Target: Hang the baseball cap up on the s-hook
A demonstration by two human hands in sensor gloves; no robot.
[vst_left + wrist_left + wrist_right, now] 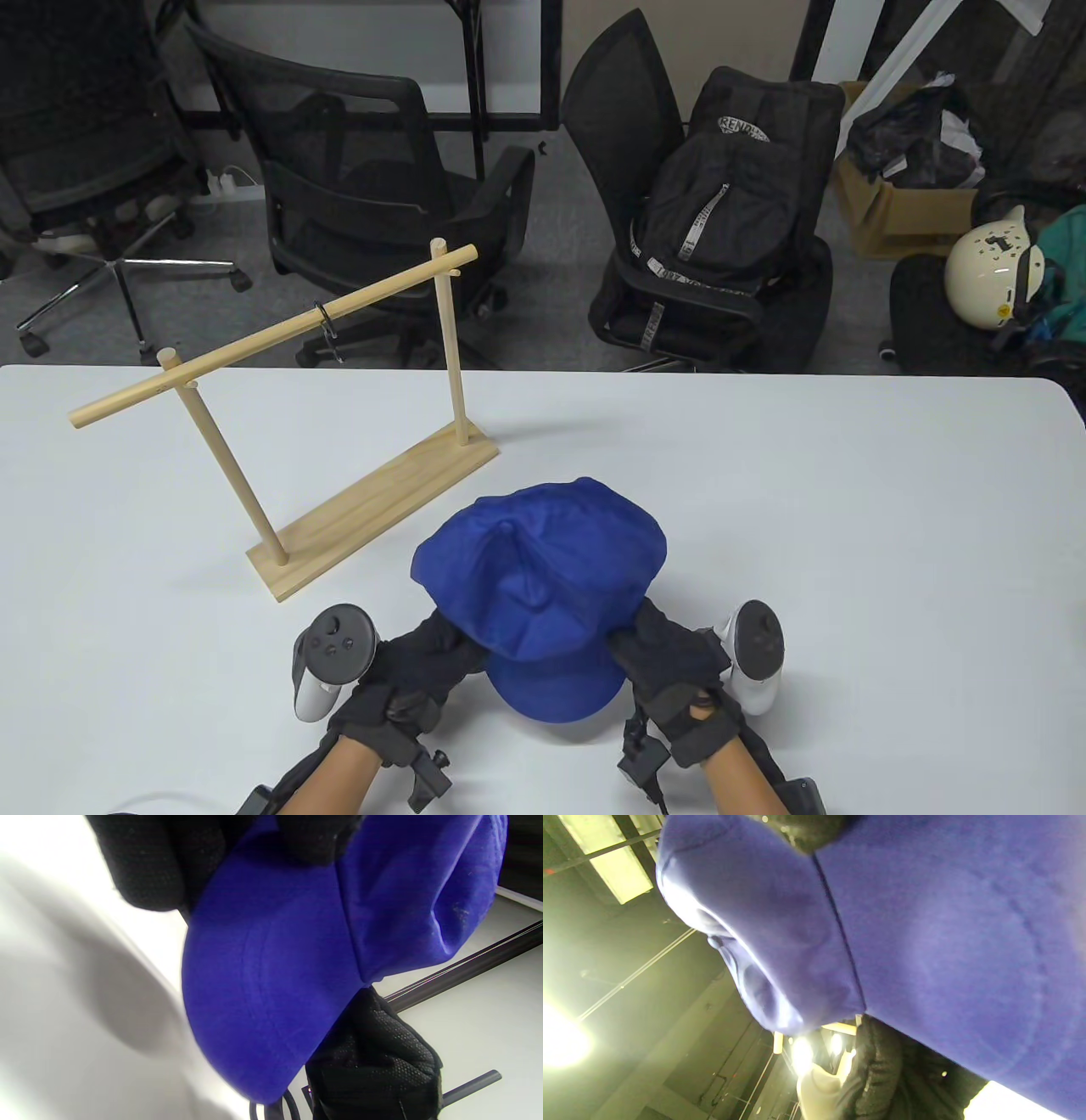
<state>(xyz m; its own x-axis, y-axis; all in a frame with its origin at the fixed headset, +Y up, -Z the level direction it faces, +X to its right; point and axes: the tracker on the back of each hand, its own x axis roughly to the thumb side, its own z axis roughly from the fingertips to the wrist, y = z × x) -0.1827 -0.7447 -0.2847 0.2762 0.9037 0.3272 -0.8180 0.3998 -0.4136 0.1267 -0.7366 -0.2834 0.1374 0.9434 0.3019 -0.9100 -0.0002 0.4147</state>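
Note:
A blue baseball cap (543, 586) is held above the white table (848, 526) near its front edge, brim toward me. My left hand (424, 662) grips the cap's left side where crown meets brim. My right hand (670, 662) grips the right side. The cap fills the left wrist view (271, 976) and the right wrist view (946, 942). A wooden rack (280, 340) stands to the left behind the cap. A black s-hook (329, 333) hangs on the rack's slanted top bar near its middle.
The rack's flat wooden base (373, 509) lies on the table just left of the cap. Black office chairs (356, 204), a backpack (721, 221) and a helmet (988, 267) stand beyond the table's far edge.

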